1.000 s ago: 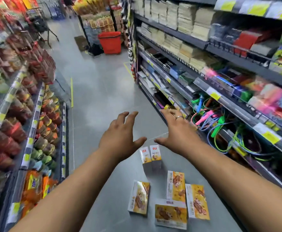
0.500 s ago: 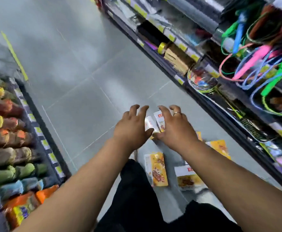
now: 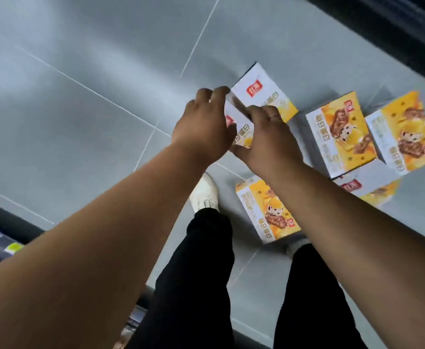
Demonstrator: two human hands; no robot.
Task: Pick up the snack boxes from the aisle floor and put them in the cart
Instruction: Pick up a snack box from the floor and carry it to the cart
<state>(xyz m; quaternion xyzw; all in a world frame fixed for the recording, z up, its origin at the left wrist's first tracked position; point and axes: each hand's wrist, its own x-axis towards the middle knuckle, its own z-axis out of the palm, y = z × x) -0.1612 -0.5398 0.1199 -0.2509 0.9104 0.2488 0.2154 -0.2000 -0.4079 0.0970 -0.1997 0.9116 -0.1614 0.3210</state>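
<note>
The left hand (image 3: 201, 127) is curled round the left edge of the near snack box (image 3: 241, 133), and the right hand (image 3: 269, 142) is closed on its right edge, so the box is clasped upright between them. The far snack box (image 3: 262, 96) stands just beyond the fingertips. The remaining snack boxes (image 3: 340, 137) are left on the floor (image 3: 93, 71) — nearer the right hand.

Bright overhead light; floor (image 3: 80, 71) glare (motion-blurred throughout); edges distorted
</note>
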